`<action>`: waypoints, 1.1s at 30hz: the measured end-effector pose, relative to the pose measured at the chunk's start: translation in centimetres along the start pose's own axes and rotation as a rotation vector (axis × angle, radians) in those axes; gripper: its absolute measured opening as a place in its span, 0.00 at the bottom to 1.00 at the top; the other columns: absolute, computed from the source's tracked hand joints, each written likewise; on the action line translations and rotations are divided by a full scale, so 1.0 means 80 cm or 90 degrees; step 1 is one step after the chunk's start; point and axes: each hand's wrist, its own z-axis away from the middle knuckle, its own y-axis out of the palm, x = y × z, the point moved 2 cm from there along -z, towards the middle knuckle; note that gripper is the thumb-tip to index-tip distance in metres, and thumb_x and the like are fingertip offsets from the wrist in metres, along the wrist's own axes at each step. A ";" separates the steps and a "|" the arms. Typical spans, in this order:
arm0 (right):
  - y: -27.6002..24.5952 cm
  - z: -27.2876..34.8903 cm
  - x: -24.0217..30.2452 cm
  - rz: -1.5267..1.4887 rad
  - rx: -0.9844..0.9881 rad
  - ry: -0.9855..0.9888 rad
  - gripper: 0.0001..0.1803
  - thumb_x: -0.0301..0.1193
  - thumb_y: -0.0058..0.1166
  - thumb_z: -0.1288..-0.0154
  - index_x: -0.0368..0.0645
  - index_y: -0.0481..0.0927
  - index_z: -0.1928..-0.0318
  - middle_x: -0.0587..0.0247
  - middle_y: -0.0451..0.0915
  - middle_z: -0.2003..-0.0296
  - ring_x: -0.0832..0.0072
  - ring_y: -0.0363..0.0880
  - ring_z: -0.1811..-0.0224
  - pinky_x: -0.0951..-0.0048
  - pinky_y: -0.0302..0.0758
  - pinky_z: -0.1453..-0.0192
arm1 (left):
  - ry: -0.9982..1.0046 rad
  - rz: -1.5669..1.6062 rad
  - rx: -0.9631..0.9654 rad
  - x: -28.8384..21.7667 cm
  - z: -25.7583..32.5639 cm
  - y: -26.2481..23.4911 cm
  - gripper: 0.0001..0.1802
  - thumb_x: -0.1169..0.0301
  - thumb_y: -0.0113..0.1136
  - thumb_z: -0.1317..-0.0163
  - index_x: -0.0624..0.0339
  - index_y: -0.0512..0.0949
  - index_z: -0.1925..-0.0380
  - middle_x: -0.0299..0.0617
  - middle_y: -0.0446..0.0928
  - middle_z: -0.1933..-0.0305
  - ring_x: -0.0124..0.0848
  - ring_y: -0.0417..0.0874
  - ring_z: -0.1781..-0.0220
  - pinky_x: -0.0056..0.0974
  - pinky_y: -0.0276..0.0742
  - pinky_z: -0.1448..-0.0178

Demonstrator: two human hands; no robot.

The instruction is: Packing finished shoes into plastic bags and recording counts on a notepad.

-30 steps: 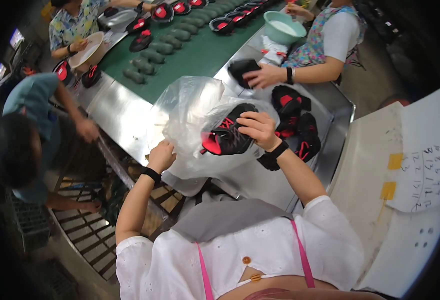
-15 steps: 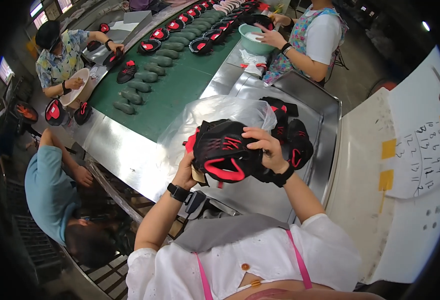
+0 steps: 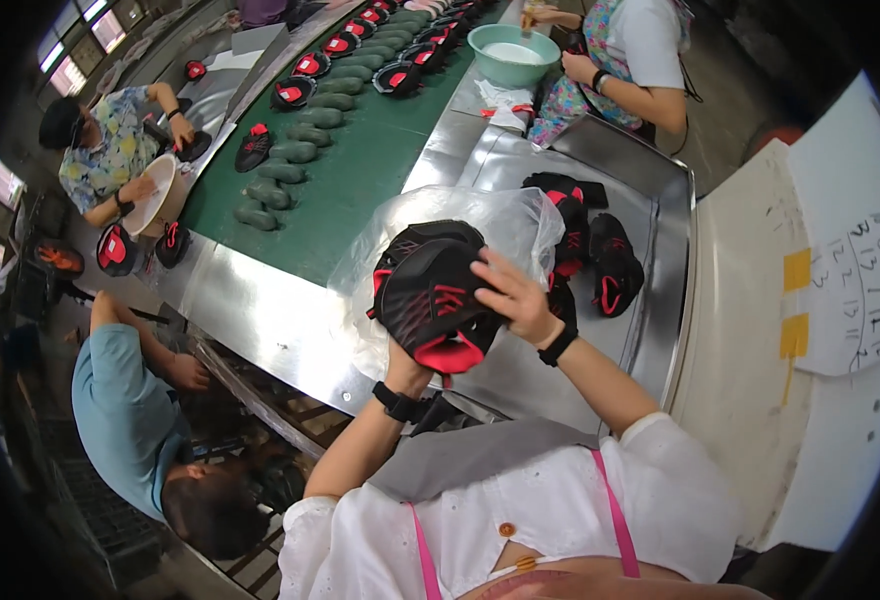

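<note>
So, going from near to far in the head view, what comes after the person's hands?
Black-and-red shoe upper held by both hands → clear plastic bag → black shoe uppers on the steel table → teal basin.

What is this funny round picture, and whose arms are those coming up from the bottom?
A camera worn on a person's head looks down, and its wide lens bends the edges round. The arms are that person's own. The right hand rests on top of a black and red shoe upper, and the left hand holds it from below. Behind it lies a clear plastic bag on a shiny metal table, with more black shoe pieces nearby. Other people work along a green belt.
</note>
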 end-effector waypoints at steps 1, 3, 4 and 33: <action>0.009 0.004 -0.001 -0.026 -0.022 0.032 0.18 0.18 0.52 0.51 0.45 0.76 0.57 0.48 0.70 0.45 0.48 0.67 0.41 0.60 0.72 0.45 | -0.023 0.006 -0.017 0.002 0.001 0.001 0.21 0.69 0.53 0.38 0.60 0.66 0.46 0.41 0.72 0.48 0.31 0.74 0.49 0.36 0.73 0.46; 0.016 0.010 -0.001 -0.052 -0.046 0.073 0.21 0.15 0.51 0.53 0.46 0.77 0.57 0.48 0.69 0.44 0.50 0.67 0.41 0.64 0.74 0.48 | -0.055 0.011 -0.037 0.004 0.003 -0.004 0.20 0.70 0.53 0.38 0.59 0.67 0.47 0.41 0.72 0.49 0.31 0.75 0.50 0.35 0.73 0.47; 0.016 0.011 -0.004 -0.114 -0.041 0.153 0.21 0.14 0.50 0.53 0.45 0.79 0.57 0.46 0.65 0.42 0.49 0.66 0.40 0.64 0.72 0.45 | -0.058 -0.005 0.017 0.002 0.000 -0.009 0.19 0.70 0.53 0.39 0.60 0.68 0.47 0.41 0.73 0.49 0.31 0.75 0.50 0.35 0.74 0.47; -0.140 0.059 0.065 -0.605 -0.516 0.665 0.26 0.37 0.38 0.37 0.36 0.64 0.41 0.47 0.69 0.46 0.61 0.71 0.48 0.61 0.67 0.41 | -0.417 0.017 0.271 0.103 -0.044 0.092 0.30 0.42 0.43 0.38 0.56 0.69 0.51 0.32 0.76 0.61 0.19 0.73 0.67 0.25 0.70 0.70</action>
